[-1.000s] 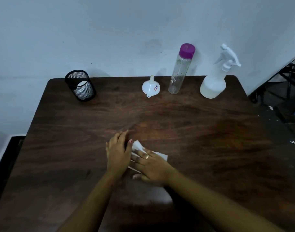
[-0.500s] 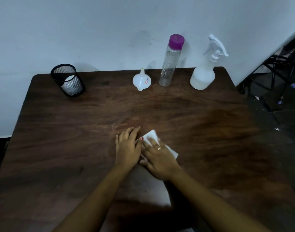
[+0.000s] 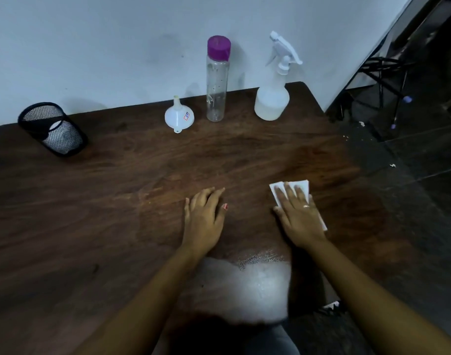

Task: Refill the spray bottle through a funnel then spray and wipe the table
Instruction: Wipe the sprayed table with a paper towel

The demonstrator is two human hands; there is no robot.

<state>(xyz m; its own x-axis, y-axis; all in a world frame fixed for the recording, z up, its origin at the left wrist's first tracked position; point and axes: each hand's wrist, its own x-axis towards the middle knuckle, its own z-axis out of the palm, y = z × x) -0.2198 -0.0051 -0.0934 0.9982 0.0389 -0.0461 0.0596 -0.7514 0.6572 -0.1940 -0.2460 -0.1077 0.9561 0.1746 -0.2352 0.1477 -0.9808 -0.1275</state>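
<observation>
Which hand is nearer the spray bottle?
Right. The right hand lies almost straight below the spray bottle; the left hand rests farther left, nearer the funnel.

The right hand (image 3: pixel 299 216) covers most of the white cloth (image 3: pixel 302 187); only its far edge and right strip show. The surface (image 3: pixel 116 201) runs off the left and bottom edges. The funnel's (image 3: pixel 179 116) sticker is unreadable.
</observation>
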